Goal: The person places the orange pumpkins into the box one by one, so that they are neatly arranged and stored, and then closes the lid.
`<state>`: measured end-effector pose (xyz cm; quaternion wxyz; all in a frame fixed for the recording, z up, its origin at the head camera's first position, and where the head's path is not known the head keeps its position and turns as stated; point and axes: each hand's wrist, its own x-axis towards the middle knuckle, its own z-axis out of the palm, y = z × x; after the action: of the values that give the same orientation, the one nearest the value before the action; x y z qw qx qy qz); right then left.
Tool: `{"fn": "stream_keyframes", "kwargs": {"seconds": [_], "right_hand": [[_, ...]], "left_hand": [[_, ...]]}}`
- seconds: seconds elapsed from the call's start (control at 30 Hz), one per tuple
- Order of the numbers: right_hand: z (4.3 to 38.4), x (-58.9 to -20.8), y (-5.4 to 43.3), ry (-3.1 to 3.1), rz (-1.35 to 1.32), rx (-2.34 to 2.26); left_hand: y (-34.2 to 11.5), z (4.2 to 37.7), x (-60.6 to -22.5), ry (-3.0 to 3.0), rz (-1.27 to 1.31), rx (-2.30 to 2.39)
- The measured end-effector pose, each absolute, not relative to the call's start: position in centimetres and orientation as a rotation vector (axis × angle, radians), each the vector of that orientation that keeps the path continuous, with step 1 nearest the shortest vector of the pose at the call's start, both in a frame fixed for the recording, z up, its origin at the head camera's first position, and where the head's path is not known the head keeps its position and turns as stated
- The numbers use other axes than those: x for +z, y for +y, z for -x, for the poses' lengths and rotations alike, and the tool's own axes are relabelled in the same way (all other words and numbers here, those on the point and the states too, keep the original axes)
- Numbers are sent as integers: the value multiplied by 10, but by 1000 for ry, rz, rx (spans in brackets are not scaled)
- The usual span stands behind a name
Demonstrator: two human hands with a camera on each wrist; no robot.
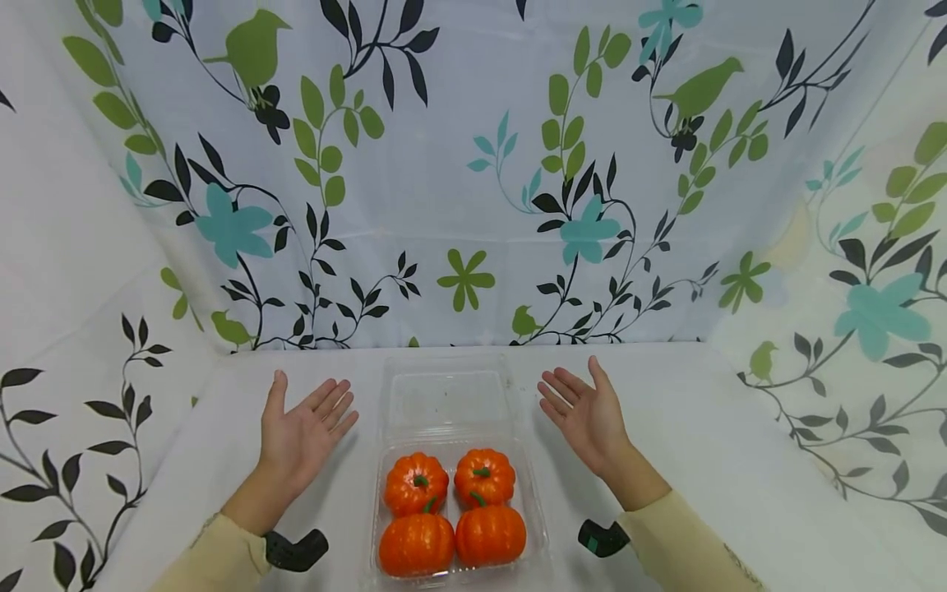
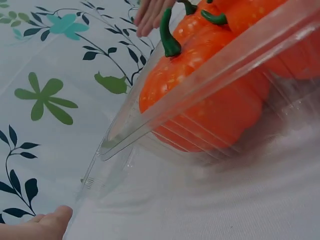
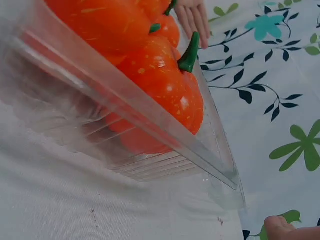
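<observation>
Several small orange toy pumpkins point(image 1: 417, 546) with green stems sit in a clear plastic clamshell container point(image 1: 538, 526). Its transparent lid point(image 1: 446, 399) lies folded back, away from me. To the left of the container my left hand point(image 1: 302, 440) is held palm up with straight fingers, touching nothing. On the other side my right hand point(image 1: 592, 419) mirrors it, palm showing and fingers extended. Both wrist views show the container's side wall and pumpkins close up, such as the pumpkin point(image 2: 205, 85) in the left one and the pumpkin point(image 3: 165, 90) in the right one.
A white table surface point(image 1: 666, 460) lies under the container. Behind it and at both sides hangs a white cloth point(image 1: 444, 205) printed with leaves, birds and flowers. Black camera mounts point(image 1: 296, 551) stick out from both wrists near the container.
</observation>
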<state>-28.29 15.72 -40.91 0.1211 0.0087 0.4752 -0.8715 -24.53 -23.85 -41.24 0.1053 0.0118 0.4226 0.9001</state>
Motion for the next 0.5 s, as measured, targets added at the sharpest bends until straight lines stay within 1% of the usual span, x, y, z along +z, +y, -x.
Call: {"fn": "stream_keyframes", "kwargs": {"seconds": [0.2, 0.5], "right_hand": [[295, -425, 164, 1083, -126, -2568], [310, -438, 159, 998, -133, -2497]], "left_hand": [[-244, 256, -428, 909, 18, 2683], [-240, 269, -438, 901, 106, 2633]]}}
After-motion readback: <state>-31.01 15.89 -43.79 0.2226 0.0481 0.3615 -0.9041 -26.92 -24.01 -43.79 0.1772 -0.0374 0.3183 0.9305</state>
